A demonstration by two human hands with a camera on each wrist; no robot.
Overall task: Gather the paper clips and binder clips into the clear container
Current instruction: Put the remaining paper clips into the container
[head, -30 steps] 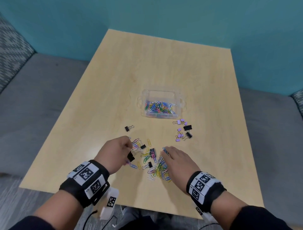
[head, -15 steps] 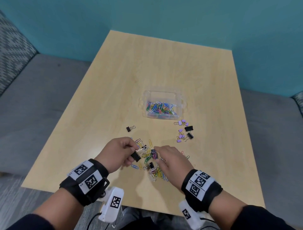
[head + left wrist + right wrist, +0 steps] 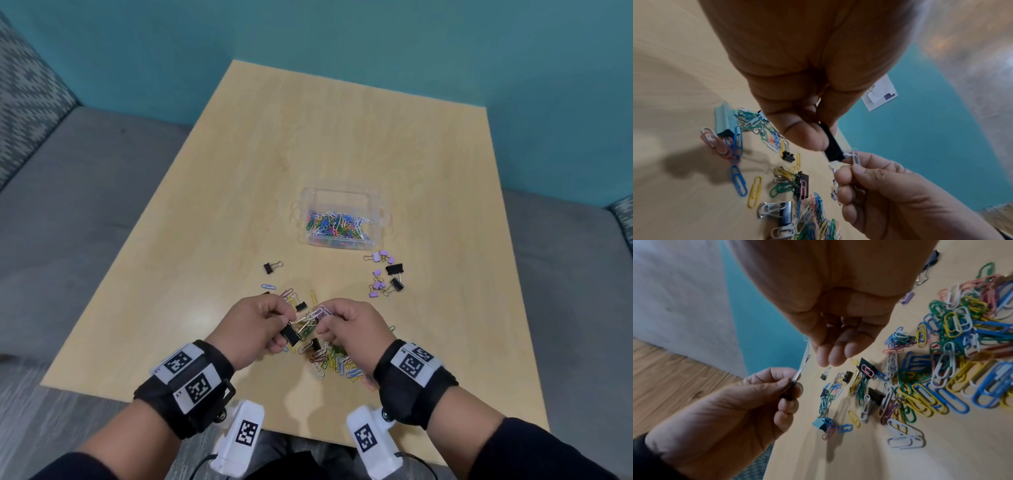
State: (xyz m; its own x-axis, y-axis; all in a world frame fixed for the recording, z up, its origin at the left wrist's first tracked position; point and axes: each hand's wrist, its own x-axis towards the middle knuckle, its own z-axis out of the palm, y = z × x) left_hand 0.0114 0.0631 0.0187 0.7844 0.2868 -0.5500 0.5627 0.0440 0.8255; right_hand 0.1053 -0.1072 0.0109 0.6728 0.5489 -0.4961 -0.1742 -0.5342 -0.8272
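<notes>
The black binder clip, low in the frame's middle above the loose paper clips, is pinched by the left hand while the right hand pinches white paper clips snagged on it, apparently untangling them before the clear container at centre.

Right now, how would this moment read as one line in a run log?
left hand: holds black binder clip | right hand: pinches white paper clips | container: partly filled

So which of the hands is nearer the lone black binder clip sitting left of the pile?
Left. The left hand is just below and slightly left of the lone black binder clip; the right hand is farther off, down and to its right.
</notes>
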